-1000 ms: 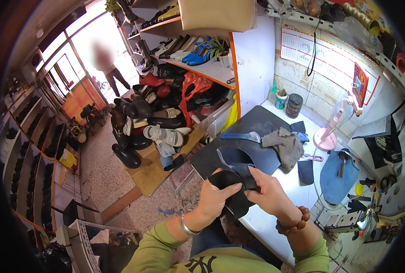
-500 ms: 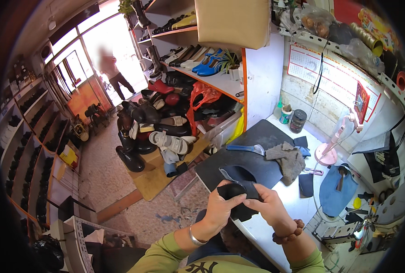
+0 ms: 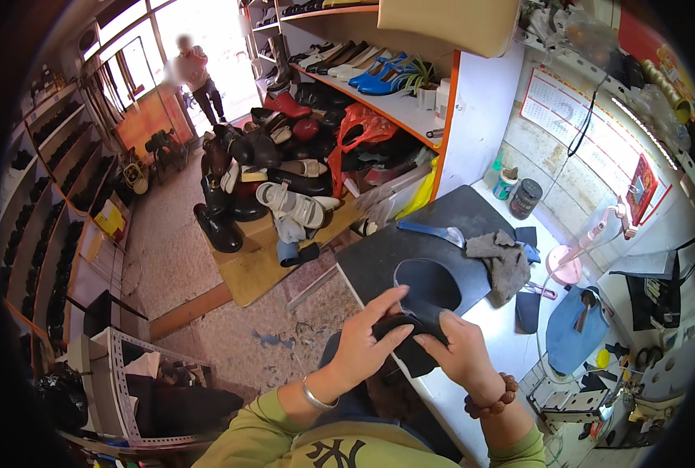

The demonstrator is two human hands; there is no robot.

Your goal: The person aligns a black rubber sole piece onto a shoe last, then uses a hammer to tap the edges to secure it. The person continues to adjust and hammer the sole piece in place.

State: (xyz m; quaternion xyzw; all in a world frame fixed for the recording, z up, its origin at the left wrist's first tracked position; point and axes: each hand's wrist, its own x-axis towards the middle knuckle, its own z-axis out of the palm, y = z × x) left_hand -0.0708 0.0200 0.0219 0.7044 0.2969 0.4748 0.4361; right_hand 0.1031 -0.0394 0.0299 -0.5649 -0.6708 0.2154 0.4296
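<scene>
Can make out a large pale figure amid small print on the white paper wall calendar, plus a bold black mark on the yellow-green long-sleeved top.

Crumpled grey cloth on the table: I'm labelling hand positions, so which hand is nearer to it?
Right. The right hand is below and slightly left of the crumpled grey cloth in the picture; the left hand is farther off to its lower left.

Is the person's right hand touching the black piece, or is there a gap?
Touching. The head view shows the right hand pinching the black piece, the thumb lying against it.
</scene>
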